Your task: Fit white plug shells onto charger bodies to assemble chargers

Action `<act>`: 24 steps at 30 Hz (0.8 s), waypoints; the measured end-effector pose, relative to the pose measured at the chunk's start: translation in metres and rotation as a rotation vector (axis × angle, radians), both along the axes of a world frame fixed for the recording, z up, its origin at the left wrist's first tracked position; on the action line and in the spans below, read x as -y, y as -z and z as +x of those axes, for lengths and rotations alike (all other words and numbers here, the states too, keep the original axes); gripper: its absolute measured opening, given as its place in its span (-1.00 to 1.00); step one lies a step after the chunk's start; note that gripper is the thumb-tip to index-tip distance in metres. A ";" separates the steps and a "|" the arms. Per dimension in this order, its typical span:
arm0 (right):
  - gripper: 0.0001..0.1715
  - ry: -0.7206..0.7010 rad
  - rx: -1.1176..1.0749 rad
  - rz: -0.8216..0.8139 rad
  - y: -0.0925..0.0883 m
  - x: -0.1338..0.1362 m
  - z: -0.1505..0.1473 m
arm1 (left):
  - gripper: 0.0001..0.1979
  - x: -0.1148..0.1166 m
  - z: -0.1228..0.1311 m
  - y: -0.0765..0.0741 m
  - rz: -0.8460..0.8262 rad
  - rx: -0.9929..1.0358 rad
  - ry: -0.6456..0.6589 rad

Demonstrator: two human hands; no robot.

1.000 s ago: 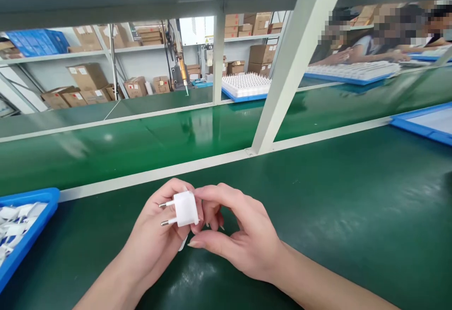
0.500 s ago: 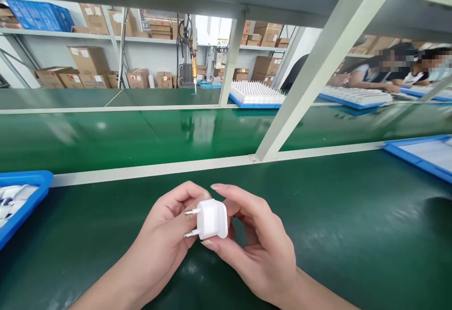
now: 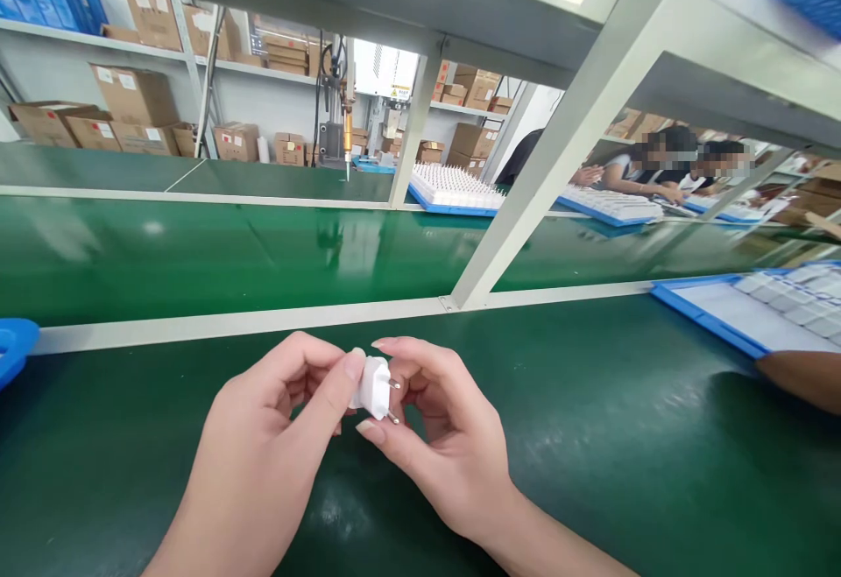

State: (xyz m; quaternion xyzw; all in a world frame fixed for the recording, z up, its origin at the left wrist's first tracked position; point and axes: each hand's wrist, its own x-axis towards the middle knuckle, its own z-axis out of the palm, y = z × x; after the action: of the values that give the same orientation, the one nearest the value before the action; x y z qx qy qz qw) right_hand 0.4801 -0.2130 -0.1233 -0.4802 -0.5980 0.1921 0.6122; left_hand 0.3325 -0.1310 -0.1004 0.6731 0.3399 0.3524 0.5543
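A white plug-in charger [image 3: 376,388] with two round metal pins is held above the dark green work surface [image 3: 591,454]. My left hand [image 3: 282,419] pinches its body between thumb and fingers at the left end. The pins point right, towards my right hand [image 3: 447,437]. That hand is loosely curved around the pin side, with thumb and forefinger apart above and below the charger. Whether its inner fingers touch the pins, I cannot tell.
A blue tray [image 3: 710,319] of white pieces lies at right, with a blurred brown shape [image 3: 805,376] beside it. A blue bin's rim [image 3: 23,345] shows at left. A slanted metal post [image 3: 545,157] rises ahead. Behind the green belt, co-workers sit by more trays.
The charger has turned round: its pins pointed left and now point right. My left hand now pinches its body, while my right fingers are around the pin side. The view has shifted right.
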 end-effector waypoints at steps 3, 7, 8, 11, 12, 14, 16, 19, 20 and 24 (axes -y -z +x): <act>-0.57 -0.066 -0.098 -0.062 -0.002 -0.002 0.001 | -0.69 0.006 -0.005 -0.008 0.148 -0.035 -0.046; -0.57 -0.171 -0.270 -0.096 -0.003 -0.003 -0.001 | -0.61 0.010 -0.009 -0.016 0.268 -0.026 -0.058; -0.56 -0.201 -0.307 -0.102 -0.003 -0.003 -0.001 | -0.60 0.007 -0.011 -0.015 0.294 -0.015 -0.063; -0.53 -0.244 -0.361 -0.102 -0.005 -0.003 -0.002 | -0.65 -0.016 -0.018 -0.001 0.436 0.055 0.037; -0.53 -0.244 -0.365 -0.099 -0.005 -0.004 -0.002 | -0.71 -0.027 -0.020 0.006 0.484 0.068 0.112; -0.53 -0.239 -0.368 -0.097 -0.005 -0.004 -0.002 | -0.80 -0.052 -0.026 0.023 0.503 0.009 0.284; -0.53 -0.229 -0.360 -0.098 -0.005 -0.005 0.000 | -0.68 -0.074 -0.032 0.039 0.373 -0.163 0.413; -0.57 -0.179 -0.315 -0.099 -0.005 -0.006 0.002 | -0.53 -0.091 -0.037 0.052 0.131 -0.354 0.561; -0.58 -0.159 -0.290 -0.099 -0.005 -0.006 0.003 | -0.49 -0.093 -0.037 0.053 0.083 -0.369 0.606; -0.59 -0.088 -0.173 -0.084 -0.006 -0.004 0.003 | -0.39 -0.088 -0.036 0.049 0.063 -0.395 0.739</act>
State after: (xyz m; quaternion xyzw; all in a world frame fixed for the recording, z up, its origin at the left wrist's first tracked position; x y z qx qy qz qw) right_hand 0.4833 -0.2093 -0.1174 -0.4602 -0.5548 0.2844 0.6321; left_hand 0.2967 -0.0429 -0.1490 0.8209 0.1647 0.0041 0.5467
